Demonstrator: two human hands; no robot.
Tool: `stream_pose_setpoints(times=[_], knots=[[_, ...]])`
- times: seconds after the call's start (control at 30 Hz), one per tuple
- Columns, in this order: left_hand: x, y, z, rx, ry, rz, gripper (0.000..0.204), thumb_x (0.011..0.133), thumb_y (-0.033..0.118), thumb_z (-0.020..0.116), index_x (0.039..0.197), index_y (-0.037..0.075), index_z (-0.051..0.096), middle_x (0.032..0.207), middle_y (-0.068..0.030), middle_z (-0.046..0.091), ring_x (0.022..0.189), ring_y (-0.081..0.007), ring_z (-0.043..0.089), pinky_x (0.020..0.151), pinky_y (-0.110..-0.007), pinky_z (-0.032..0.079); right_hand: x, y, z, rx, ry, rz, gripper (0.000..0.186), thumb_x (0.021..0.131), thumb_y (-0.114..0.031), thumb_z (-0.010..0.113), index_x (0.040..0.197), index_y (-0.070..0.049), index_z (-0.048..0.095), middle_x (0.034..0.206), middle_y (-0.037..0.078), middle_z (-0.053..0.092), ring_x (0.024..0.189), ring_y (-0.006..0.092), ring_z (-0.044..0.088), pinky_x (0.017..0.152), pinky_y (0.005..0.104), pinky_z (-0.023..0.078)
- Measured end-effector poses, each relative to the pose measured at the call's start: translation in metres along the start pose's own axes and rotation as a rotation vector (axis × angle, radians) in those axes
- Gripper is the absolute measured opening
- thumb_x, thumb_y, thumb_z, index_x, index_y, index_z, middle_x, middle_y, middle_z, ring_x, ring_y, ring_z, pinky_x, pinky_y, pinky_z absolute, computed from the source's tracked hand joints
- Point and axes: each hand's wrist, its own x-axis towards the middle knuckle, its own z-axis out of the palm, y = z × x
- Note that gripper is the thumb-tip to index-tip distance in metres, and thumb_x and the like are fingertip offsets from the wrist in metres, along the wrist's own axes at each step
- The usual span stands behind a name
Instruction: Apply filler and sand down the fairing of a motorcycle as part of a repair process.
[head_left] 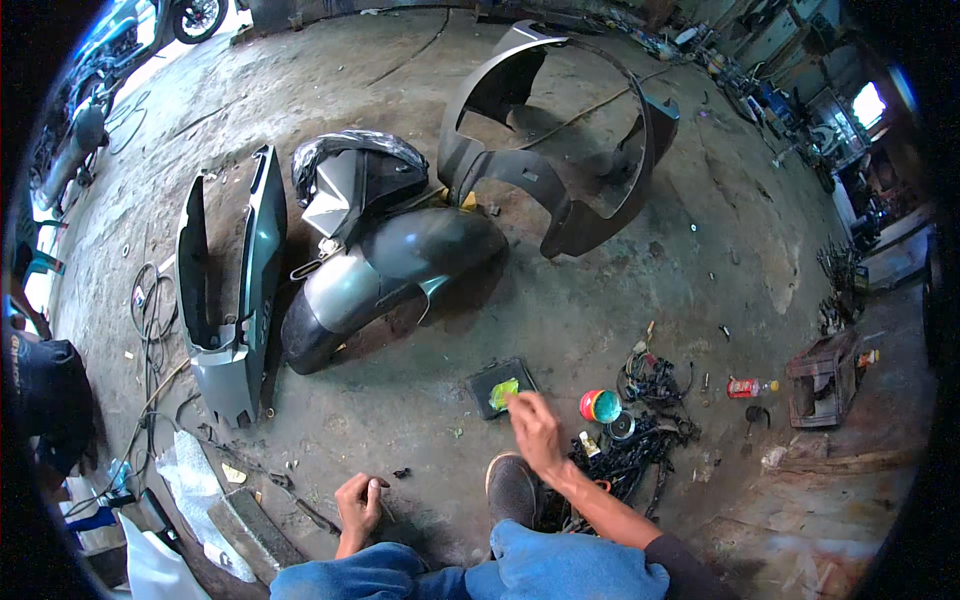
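My right hand (535, 428) reaches forward to a small dark tray (482, 384) on the concrete floor, its fingertips on a yellow-green lump (503, 392) lying in it. My left hand (360, 503) rests low near my knee, fingers curled around something small and dark that I cannot make out. My shoe (512, 488) is planted between the two hands, and my blue-trousered knees fill the lower edge.
Grey scooter body panels (230, 300), a front fender (385, 275) and a large curved cover (560, 140) lie ahead. A red-and-teal open tin (600, 405), a tangle of black wiring (640, 440), a small red bottle (745, 387) and a rusty crate (822, 378) sit to the right.
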Motion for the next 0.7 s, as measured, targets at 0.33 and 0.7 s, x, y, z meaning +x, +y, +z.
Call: stream_pose_setpoints(times=[0.33,0.7], knots=[[0.002,-0.002,0.008,0.081,0.071,0.061,0.021,0.097,0.017,0.066,0.083,0.006,0.076,0.072,-0.0134,0.065,0.066,-0.0319,0.065,0.064,-0.042,0.05,0.029,-0.011,0.011,0.019,0.043,0.244,0.018,0.104,-0.007,0.066,0.114,0.002,0.076,0.09,0.02,0.066,0.077,0.0361,0.068,0.069,0.0459,0.053],[0.0,-0.007,0.009,0.121,0.034,0.049,0.018,0.095,0.016,0.068,0.084,0.005,0.075,0.072,-0.0159,0.06,0.065,-0.0347,0.062,0.062,-0.043,0.047,0.024,0.001,0.01,0.054,0.056,0.054,0.027,0.099,-0.003,0.072,0.125,-0.003,0.078,0.115,0.014,0.073,0.096,0.0309,0.073,0.081,0.0414,0.059]])
